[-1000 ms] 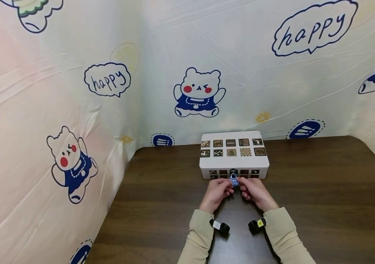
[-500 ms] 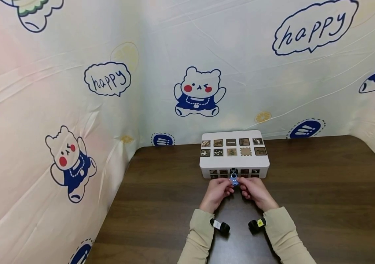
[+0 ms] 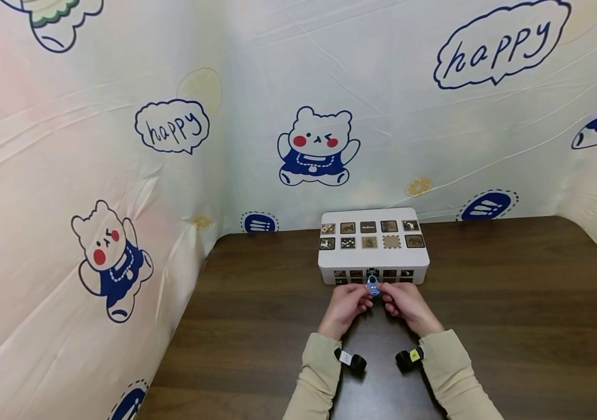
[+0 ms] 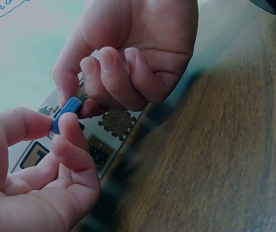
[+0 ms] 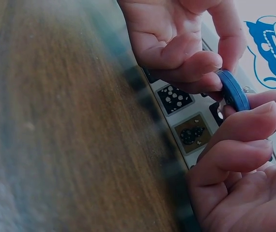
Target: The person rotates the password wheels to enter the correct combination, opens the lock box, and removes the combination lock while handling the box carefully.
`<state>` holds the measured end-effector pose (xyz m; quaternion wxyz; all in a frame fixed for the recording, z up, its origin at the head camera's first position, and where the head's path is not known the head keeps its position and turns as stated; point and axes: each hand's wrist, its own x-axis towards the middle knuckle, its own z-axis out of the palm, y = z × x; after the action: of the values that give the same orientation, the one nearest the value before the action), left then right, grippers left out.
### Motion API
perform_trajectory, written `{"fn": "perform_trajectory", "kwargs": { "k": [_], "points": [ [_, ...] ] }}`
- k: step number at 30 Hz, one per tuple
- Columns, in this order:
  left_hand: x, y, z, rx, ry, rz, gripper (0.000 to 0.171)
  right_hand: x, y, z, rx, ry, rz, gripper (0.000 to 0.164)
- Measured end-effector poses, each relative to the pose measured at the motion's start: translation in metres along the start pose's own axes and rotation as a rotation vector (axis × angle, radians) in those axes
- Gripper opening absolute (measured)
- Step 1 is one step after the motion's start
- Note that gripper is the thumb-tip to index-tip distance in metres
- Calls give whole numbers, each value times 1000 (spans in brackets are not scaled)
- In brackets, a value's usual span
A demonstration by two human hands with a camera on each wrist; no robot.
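A small blue padlock [image 3: 373, 288] is at the latch [image 3: 372, 272] on the front of a white box. Its shackle points up toward that latch. My left hand [image 3: 344, 307] pinches the padlock's left side between thumb and finger, other fingers curled. From the right, my right hand [image 3: 408, 304] pinches the opposite side. In the left wrist view the padlock [image 4: 69, 109] shows edge-on between both hands' fingertips. The right wrist view has its blue rim [image 5: 236, 92] between the hands as well; fingers hide much of the rest.
The white box [image 3: 372, 256], lid down and printed with small square pictures, stands at the back of the dark wooden table [image 3: 256, 326]. Behind it hangs a pale curtain [image 3: 256, 116] with bear drawings. A black wrist camera [image 3: 353, 363] is strapped to each sleeve.
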<state>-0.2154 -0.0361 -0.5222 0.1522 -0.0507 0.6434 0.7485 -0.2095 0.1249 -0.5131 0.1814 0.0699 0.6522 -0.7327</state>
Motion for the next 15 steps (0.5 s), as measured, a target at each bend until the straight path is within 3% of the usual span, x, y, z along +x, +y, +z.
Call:
{"fn": "perform_trajectory", "kwargs": {
  "k": [15],
  "points": [
    [-3, 1, -1, -5, -13, -17, 22, -1, 0, 1, -19, 23, -10, 23]
  ]
}}
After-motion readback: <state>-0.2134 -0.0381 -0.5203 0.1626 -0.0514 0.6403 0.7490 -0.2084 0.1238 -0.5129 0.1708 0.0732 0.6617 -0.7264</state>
